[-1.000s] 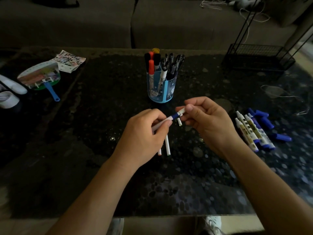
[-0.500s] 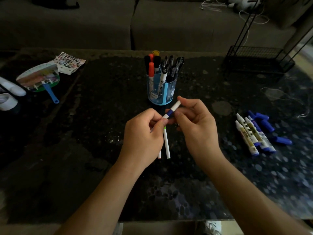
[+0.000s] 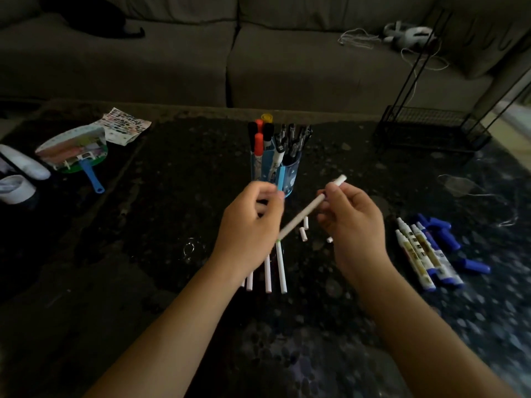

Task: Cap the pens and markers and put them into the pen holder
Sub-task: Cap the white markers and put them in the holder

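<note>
A white pen [image 3: 311, 206] slants between a person's two hands above a dark table [image 3: 143, 254], pinched near its upper end by the curled fingers and thumb of the right hand [image 3: 353, 225]. Its lower tip is just beside the left hand [image 3: 250, 225], whose fingers curl inward, though whether they grip anything cannot be told. Just beyond the hands stands the packed blue pen holder [image 3: 290, 179]; more white pens [image 3: 281, 268] lie under the left hand, small white caps [image 3: 303, 234] between the hands, and uncapped markers [image 3: 416, 254] with blue caps [image 3: 439, 234] right of the right hand.
</note>
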